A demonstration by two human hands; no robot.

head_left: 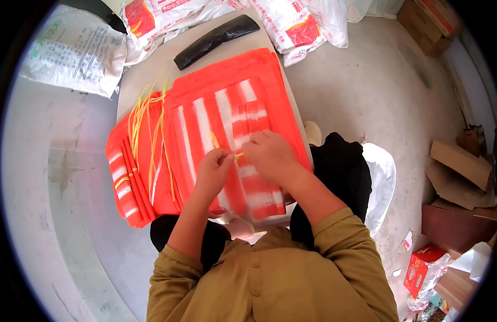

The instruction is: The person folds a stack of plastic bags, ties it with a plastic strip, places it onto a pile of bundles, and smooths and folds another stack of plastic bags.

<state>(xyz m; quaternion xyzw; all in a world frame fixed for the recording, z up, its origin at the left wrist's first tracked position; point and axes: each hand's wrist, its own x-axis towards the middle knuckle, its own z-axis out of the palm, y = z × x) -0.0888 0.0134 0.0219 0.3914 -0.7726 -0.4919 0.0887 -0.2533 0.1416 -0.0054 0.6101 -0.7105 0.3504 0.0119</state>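
Note:
My left hand (215,167) pinches a thin yellow tie (238,156) over a folded bundle of red-and-white striped mesh bags (249,134). My right hand (273,156) is bent over the same bundle, its fingertips closed at the tie's other side and slightly blurred. Beneath lies a wider stack of red mesh bags (221,75), some with white stripes. At the left, several loose yellow ties (150,121) are draped over red mesh. Beside them sits a rolled striped bundle (131,185) with a yellow tie around it.
A black plastic roll (216,40) lies at the far end of the table (178,40). Printed white sacks (76,51) stand beyond and to the left. On the floor at right are opened cardboard boxes (460,172) and a red carton (420,271). A white plastic bag (381,182) is beside my leg.

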